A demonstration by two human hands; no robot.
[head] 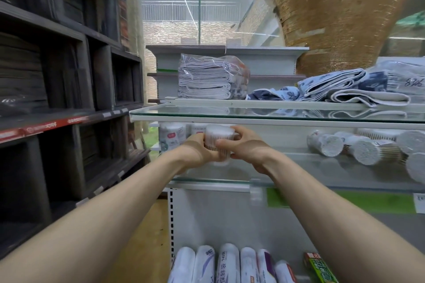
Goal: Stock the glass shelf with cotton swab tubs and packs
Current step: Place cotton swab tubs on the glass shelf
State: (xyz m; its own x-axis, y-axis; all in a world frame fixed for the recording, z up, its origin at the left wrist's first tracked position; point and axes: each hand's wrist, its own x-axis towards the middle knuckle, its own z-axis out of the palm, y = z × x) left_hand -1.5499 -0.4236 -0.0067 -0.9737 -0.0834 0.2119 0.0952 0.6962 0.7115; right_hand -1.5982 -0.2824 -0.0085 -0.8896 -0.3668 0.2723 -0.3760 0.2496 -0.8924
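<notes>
Left hand (197, 152) and right hand (247, 147) grip swab tub (219, 139) upright, axis vertical.

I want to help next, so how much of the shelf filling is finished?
Partly. Done: a few swab tubs stand at the back left of the glass shelf. In hand: the left hand and right hand hold one clear tub over it. Left: the round packs lying on their sides on the right, probably to be stood up.

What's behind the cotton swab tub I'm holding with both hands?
Behind the tub, white labelled packs stand at the back of the glass shelf. The tub, left hand and right hand hide anything directly behind.
</notes>
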